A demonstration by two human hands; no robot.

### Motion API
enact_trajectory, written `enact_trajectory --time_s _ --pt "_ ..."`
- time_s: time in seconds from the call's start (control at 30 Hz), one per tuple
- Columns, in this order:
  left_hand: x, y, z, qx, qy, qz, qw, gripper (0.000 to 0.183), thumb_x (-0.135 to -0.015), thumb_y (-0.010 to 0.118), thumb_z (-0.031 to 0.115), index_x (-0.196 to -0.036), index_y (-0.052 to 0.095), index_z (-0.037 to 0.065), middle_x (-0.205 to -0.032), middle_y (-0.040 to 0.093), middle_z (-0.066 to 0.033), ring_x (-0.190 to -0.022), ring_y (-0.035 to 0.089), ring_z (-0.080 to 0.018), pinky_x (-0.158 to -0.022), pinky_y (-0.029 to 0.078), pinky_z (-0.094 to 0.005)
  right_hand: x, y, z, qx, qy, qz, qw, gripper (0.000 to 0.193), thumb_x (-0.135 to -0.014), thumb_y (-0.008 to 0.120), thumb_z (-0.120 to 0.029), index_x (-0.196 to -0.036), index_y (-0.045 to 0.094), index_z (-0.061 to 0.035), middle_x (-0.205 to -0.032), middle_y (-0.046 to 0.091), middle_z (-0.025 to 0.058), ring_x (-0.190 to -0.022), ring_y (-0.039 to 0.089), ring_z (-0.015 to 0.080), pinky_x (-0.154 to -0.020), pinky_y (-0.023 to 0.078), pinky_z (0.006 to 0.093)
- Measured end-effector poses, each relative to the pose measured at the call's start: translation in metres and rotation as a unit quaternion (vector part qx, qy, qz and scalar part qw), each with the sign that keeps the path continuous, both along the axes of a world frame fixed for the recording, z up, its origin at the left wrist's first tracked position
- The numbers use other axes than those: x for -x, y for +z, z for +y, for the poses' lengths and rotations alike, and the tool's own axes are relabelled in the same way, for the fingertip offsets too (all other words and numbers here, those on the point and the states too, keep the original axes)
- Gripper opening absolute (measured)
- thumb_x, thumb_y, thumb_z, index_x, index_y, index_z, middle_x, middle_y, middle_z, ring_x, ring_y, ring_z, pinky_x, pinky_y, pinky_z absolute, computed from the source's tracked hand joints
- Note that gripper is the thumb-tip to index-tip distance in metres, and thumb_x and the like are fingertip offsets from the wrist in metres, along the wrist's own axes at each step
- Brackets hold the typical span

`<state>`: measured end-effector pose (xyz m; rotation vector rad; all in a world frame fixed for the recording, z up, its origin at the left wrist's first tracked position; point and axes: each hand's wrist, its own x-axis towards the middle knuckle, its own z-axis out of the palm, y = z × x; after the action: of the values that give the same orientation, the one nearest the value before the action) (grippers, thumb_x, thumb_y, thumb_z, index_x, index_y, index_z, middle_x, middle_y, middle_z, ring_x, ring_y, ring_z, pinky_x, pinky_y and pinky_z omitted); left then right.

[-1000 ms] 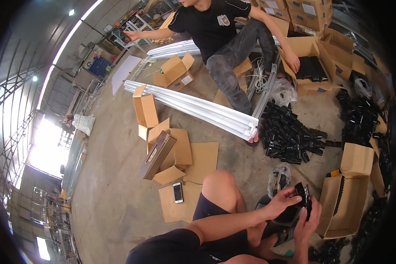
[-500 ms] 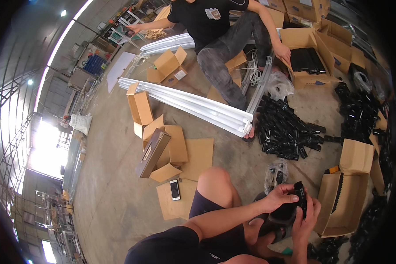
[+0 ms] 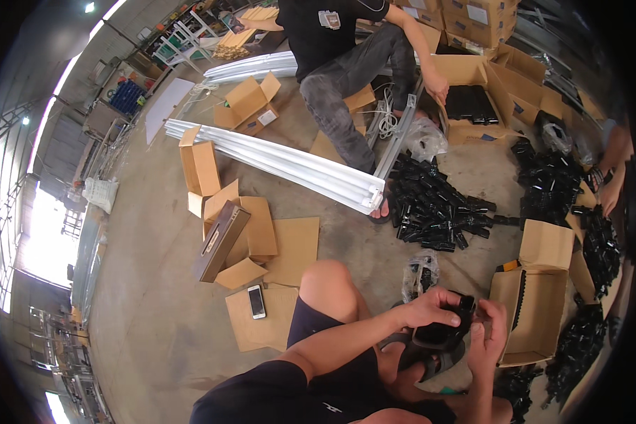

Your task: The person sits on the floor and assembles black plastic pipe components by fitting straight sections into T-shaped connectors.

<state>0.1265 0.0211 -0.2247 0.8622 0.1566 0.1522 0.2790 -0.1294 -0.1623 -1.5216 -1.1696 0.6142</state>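
My left hand (image 3: 434, 309) grips a small black plastic part (image 3: 466, 306) between thumb and fingers, over my lap. Close beside its right side is my right hand (image 3: 489, 332), fingers bent and thumb apart from them, with nothing visible between them. Whether its fingertips touch the part I cannot tell. Just below the part is a larger dark object (image 3: 434, 337), its shape partly covered by my left hand. A clear plastic bag with black parts (image 3: 420, 275) lies on the floor beyond my hands.
An open cardboard box (image 3: 537, 318) stands right of my hands. Black parts are heaped ahead (image 3: 438, 205) and at right (image 3: 548, 177). A person (image 3: 346, 63) sits across, beside long white metal profiles (image 3: 283, 166). Another person's arm (image 3: 613, 187) shows at right. A phone (image 3: 257, 302) lies on cardboard.
My right hand has come off the black part and sits just beside it; my left hand keeps its hold. Another person's arm has appeared at the right edge. The view has shifted slightly.
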Motion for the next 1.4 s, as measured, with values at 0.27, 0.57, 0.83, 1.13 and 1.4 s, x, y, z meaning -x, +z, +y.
enact_trajectory --time_s 0.27,0.57,0.83,1.13,1.4 --pt "0.021 0.031 -0.026 0.094 -0.145 -0.118 0.978 0.041 -0.085 0.084 0.017 -0.117 0.07 -0.004 -0.106 0.075 -0.0107 -0.095 0.071 -0.0159 -0.087 0.055 -0.0285 0.013 0.056 -0.013 0.024 0.13 0.136 0.982 0.034 -0.087 0.076 -0.012 -0.118 0.072 0.0011 -0.106 0.061 0.0114 -0.094 0.06 0.021 -0.081 0.051 0.031" --pt "0.028 0.035 -0.029 -0.382 0.082 -0.004 0.92 0.037 -0.085 0.082 0.018 -0.117 0.072 0.002 -0.1 0.067 -0.0069 -0.095 0.064 -0.0175 -0.086 0.05 -0.0336 0.04 0.053 -0.022 0.022 -0.024 -0.104 0.994 0.039 -0.08 0.074 -0.001 -0.118 0.068 0.0021 -0.096 0.061 0.0133 -0.083 0.064 0.0234 -0.075 0.052 0.033" --pt "0.057 0.049 -0.044 -0.354 0.047 0.036 0.933 0.038 -0.085 0.082 0.019 -0.116 0.072 0.002 -0.1 0.068 -0.0092 -0.097 0.065 -0.0176 -0.086 0.05 -0.0339 0.066 0.049 -0.037 0.0 -0.033 -0.095 0.995 0.037 -0.082 0.075 -0.002 -0.117 0.068 0.0036 -0.093 0.063 0.0128 -0.079 0.064 0.0216 -0.073 0.051 0.0314" --pt "0.076 0.051 -0.057 -0.275 0.042 0.074 0.958 0.033 -0.085 0.078 0.001 -0.117 0.07 -0.002 -0.103 0.071 -0.0047 -0.097 0.065 -0.0113 -0.085 0.055 -0.0286 0.068 0.057 -0.044 -0.034 0.013 -0.089 0.995 0.041 -0.084 0.078 -0.005 -0.122 0.067 0.0004 -0.099 0.064 0.0136 -0.081 0.063 0.0219 -0.074 0.052 0.0318" --pt "0.077 0.055 -0.063 -0.036 -0.181 -0.031 0.982 0.045 -0.075 0.088 0.004 -0.116 0.07 -0.004 -0.109 0.075 -0.0139 -0.099 0.072 -0.0199 -0.087 0.058 -0.0326 0.049 0.048 -0.077 -0.014 0.22 0.135 0.966 0.037 -0.089 0.074 -0.006 -0.125 0.069 0.0002 -0.109 0.065 0.0111 -0.092 0.062 0.0208 -0.083 0.051 0.0326"
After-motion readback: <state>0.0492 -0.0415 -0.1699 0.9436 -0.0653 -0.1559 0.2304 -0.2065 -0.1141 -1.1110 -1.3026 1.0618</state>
